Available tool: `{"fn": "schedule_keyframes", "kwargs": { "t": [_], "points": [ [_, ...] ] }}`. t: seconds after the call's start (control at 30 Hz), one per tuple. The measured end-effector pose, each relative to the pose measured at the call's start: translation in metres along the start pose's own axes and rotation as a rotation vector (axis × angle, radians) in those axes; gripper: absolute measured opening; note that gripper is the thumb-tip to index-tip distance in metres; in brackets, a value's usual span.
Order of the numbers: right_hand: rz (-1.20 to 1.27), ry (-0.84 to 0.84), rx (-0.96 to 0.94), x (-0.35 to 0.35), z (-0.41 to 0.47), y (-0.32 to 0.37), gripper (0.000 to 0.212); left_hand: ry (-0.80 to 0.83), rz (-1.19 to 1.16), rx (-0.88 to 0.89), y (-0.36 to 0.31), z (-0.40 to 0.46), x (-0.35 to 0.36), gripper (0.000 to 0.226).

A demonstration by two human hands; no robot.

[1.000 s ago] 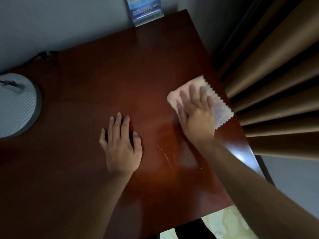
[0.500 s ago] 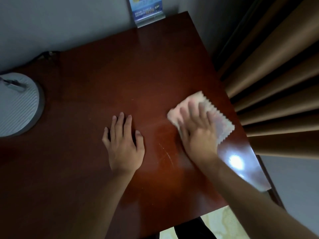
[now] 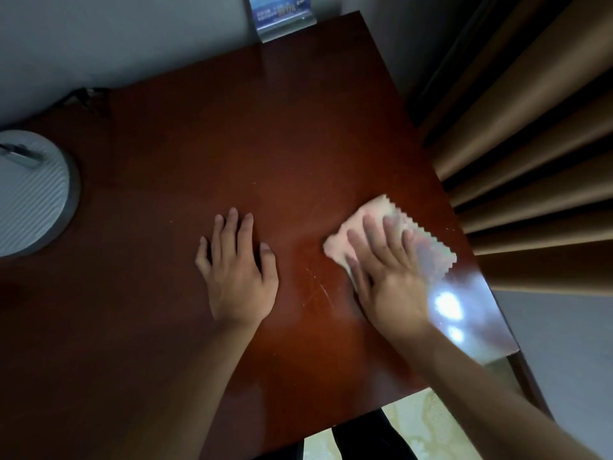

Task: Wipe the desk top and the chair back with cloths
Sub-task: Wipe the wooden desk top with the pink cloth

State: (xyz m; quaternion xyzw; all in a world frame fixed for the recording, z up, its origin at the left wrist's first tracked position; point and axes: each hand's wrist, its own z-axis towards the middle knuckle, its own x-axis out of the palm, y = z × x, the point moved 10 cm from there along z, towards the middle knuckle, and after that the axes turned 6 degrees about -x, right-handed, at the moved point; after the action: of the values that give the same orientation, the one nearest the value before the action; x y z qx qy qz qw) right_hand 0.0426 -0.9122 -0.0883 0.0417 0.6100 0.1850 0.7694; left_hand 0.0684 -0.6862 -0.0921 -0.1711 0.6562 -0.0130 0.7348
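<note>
Your right hand (image 3: 388, 277) lies flat, fingers straight and spread, pressing the pale pink cloth with the zigzag-cut edge (image 3: 428, 240) onto the glossy reddish-brown wooden desk top (image 3: 232, 134); it grips nothing, only pushes down, right of centre in the frame and near the desk's right edge. Your left hand (image 3: 237, 270) rests palm down on the bare wood at the centre, fingers straight and relaxed, well apart from the cloth.

Brown pleated curtains (image 3: 530, 144) fill the upper right of the frame, just beside the desk's right edge. At the left edge sits a round white ribbed lamp base with a grey rim (image 3: 33, 197), on the desk. A blue printed card in a clear stand (image 3: 282, 18) stands at the desk's far edge, top centre. Faint pale scratches (image 3: 320, 290) mark the wood between your hands, and a bright glare spot (image 3: 447, 305) shines just right of your right wrist.
</note>
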Motion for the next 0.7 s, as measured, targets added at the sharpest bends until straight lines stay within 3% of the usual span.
{"fn": "schedule_keyframes", "kwargs": {
  "t": [0.1,0.23,0.3,0.43,0.53,0.63,0.7],
  "points": [
    [-0.009,-0.029,-0.039,-0.009,0.004,-0.015,0.037,-0.004,0.0,0.001,0.0,-0.001,-0.001,0.05],
    [-0.069,-0.038,0.177,-0.011,0.059,-0.081,0.044,0.0,-0.007,0.001,0.0,0.0,0.0,0.05],
    [-0.08,-0.001,0.214,-0.003,0.063,-0.075,0.045,-0.005,-0.012,0.001,0.0,-0.001,0.0,0.05],
    [0.009,0.025,0.009,-0.004,-0.005,-0.001,0.038,-0.015,-0.028,-0.006,0.001,-0.002,-0.003,0.049],
    [-0.009,0.008,-0.08,-0.016,-0.023,-0.008,0.036,-0.009,-0.027,-0.008,0.001,-0.001,-0.004,0.05],
    [-0.071,-0.005,0.143,-0.017,0.015,-0.051,0.042,0.016,-0.039,-0.003,0.003,0.0,-0.002,0.05],
    [-0.019,0.023,0.197,-0.009,0.035,-0.042,0.046,0.03,-0.069,0.006,0.003,0.0,-0.002,0.05]
  ]
}}
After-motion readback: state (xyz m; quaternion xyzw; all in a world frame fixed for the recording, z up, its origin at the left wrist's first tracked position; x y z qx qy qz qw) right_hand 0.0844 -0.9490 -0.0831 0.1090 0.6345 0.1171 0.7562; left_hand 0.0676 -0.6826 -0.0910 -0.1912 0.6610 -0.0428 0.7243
